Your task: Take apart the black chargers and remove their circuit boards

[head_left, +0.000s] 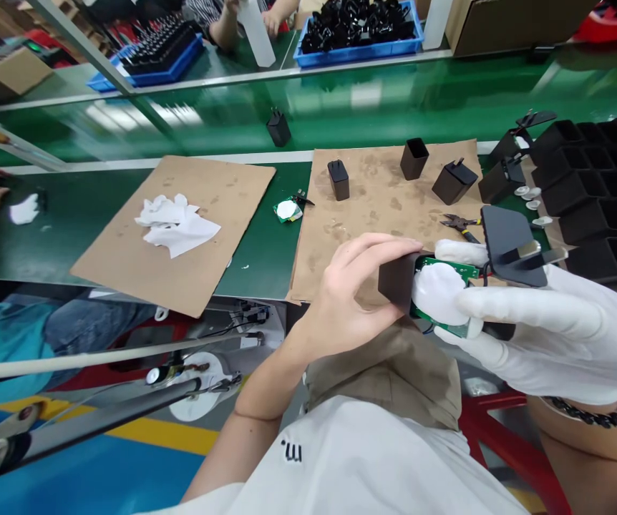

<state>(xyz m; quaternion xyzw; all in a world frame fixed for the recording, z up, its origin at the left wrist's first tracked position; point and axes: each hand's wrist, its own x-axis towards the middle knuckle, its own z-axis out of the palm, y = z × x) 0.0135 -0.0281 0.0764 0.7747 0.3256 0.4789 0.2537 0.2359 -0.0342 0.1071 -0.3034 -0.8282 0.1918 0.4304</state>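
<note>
My bare left hand is wrapped round a black plastic charger case, held on its side above the table's front edge. In a white glove, my right hand grips a green circuit board bearing a round white pad. One end of the board meets the case's open mouth; how deep it sits is hidden. A black plug cover with metal pins hangs by wires at the board's other end, above my gloved fingers. Diagonal cutters lie on the cardboard just beyond.
Brown cardboard carries several black chargers and an open case. Rows of black cases stand at right. Another circuit board lies left of the cardboard. White paper rests on a second sheet. Other people's hands show at left and top.
</note>
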